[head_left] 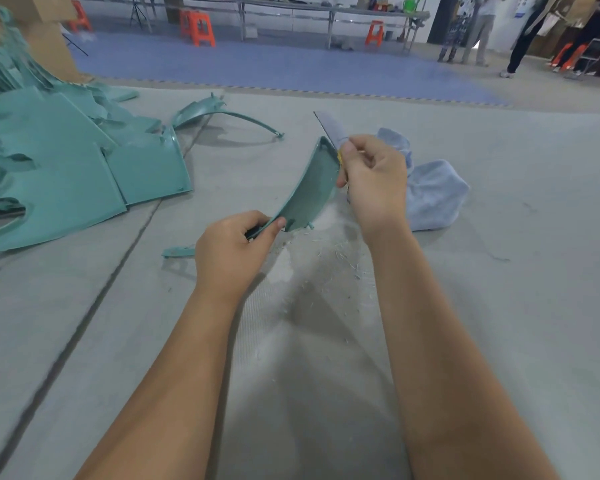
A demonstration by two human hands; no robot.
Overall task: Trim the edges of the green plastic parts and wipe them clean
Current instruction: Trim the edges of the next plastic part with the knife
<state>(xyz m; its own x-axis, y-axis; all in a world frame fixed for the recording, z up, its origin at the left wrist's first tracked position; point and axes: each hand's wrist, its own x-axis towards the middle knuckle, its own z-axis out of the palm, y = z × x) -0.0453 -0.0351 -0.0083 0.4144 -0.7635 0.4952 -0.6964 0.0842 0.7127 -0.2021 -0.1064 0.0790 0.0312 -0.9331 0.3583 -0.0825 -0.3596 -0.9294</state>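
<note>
A curved green plastic part [309,192] stands tilted above the grey floor at the centre. My left hand [232,251] grips its lower end, thumb on the inner face. My right hand [371,181] holds a knife [328,128] with a yellow bit at the handle; its grey blade points up and away, lying along the part's upper right edge. A crumpled pale blue cloth [433,192] lies on the floor just right of my right hand. Fine shavings [329,258] are scattered below the part.
A big pile of green plastic panels [66,161] fills the left. A thin arched green piece [222,116] lies beyond it, a small green offcut [177,251] near my left hand. Far off stand orange stools [198,27], long tables and people's legs [482,32].
</note>
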